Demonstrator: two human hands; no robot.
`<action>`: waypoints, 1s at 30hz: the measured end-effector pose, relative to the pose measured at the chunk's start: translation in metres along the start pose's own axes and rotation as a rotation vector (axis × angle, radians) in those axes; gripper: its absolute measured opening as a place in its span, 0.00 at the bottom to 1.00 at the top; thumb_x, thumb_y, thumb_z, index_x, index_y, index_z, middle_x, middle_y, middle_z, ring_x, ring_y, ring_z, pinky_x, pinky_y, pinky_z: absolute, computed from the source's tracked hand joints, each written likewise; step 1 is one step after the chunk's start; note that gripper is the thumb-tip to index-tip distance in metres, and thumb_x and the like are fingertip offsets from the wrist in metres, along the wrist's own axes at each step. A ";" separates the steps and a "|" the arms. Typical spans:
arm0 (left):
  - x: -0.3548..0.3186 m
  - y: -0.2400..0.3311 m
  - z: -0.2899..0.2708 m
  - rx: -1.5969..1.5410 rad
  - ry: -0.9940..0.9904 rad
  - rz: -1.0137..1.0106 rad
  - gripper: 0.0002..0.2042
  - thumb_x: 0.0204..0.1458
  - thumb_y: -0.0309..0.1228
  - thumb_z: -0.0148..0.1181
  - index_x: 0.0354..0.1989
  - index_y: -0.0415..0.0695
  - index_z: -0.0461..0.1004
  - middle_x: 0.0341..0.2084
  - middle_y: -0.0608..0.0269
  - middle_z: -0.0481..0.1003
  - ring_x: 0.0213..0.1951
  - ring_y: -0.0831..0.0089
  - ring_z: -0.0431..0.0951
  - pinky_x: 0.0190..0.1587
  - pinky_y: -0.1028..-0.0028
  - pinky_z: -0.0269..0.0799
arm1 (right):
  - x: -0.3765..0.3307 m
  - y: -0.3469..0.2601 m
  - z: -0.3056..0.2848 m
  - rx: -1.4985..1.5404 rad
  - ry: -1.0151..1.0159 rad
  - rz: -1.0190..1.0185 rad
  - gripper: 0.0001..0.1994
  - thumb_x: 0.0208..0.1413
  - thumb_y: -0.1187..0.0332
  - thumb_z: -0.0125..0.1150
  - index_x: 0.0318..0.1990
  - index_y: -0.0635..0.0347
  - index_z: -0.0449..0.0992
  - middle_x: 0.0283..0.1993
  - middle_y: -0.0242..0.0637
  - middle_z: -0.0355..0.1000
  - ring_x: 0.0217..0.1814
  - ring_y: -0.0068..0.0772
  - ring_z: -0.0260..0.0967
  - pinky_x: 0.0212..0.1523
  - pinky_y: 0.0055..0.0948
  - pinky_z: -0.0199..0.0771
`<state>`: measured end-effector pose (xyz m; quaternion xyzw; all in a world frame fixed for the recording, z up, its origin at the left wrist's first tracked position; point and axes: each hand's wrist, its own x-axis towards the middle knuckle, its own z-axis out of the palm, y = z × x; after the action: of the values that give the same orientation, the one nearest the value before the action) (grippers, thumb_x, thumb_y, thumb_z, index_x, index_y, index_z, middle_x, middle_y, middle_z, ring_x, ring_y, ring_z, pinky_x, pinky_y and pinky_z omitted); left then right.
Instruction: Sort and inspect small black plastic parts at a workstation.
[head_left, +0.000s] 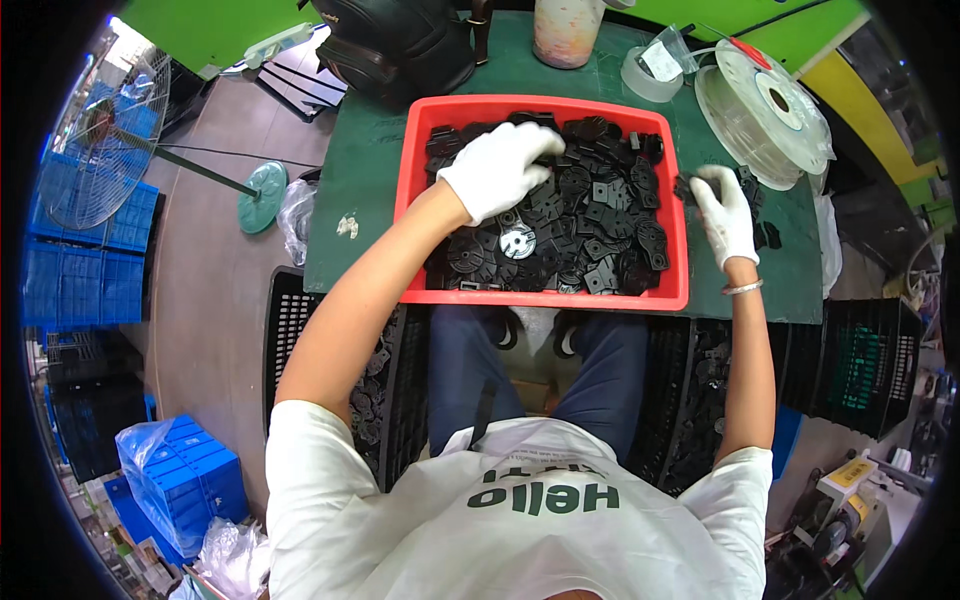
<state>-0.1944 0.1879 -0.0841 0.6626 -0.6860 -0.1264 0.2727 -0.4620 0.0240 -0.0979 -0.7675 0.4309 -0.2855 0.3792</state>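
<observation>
A red plastic tray [545, 298] full of several small black plastic parts [600, 210] sits on a green table [360, 200]. My left hand [500, 165], in a white glove, reaches into the tray's far left side and closes on black parts there. My right hand [725, 215], also gloved, rests just outside the tray's right wall, fingers pinching a black part [690, 186] beside a small pile of black parts [765, 232] on the table.
A spool of clear filament [765, 110], a tape roll [650, 75], a jar [565, 30] and a black bag [400, 45] stand at the table's far edge. Black crates [300, 330] with parts flank my legs. A standing fan [105, 135] and blue crates [185, 475] are at left.
</observation>
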 end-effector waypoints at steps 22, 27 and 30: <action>-0.016 0.044 0.008 -0.467 0.241 -0.118 0.18 0.47 0.29 0.62 0.47 0.38 0.69 0.37 0.60 0.73 0.37 0.75 0.75 0.39 0.76 0.71 | -0.074 -0.074 0.001 0.457 0.008 0.145 0.14 0.57 0.68 0.53 0.48 0.67 0.67 0.33 0.37 0.73 0.26 0.24 0.72 0.29 0.21 0.71; -0.051 0.008 -0.025 -0.029 -0.083 -0.132 0.18 0.43 0.29 0.63 0.45 0.42 0.72 0.41 0.59 0.72 0.42 0.66 0.72 0.47 0.71 0.68 | -0.147 0.035 -0.099 0.186 -0.054 0.429 0.12 0.57 0.67 0.53 0.44 0.64 0.68 0.27 0.29 0.69 0.20 0.15 0.62 0.20 0.14 0.61; -0.058 0.003 -0.011 0.116 -0.216 0.082 0.26 0.36 0.34 0.66 0.48 0.45 0.69 0.46 0.60 0.70 0.49 0.58 0.67 0.53 0.64 0.63 | -0.205 0.141 -0.126 0.032 0.008 0.642 0.10 0.55 0.67 0.56 0.42 0.61 0.69 0.25 0.30 0.70 0.15 0.15 0.61 0.15 0.15 0.59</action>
<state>-0.1924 0.2471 -0.0855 0.6313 -0.7440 -0.1457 0.1634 -0.7165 0.1136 -0.1683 -0.5851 0.6479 -0.1611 0.4603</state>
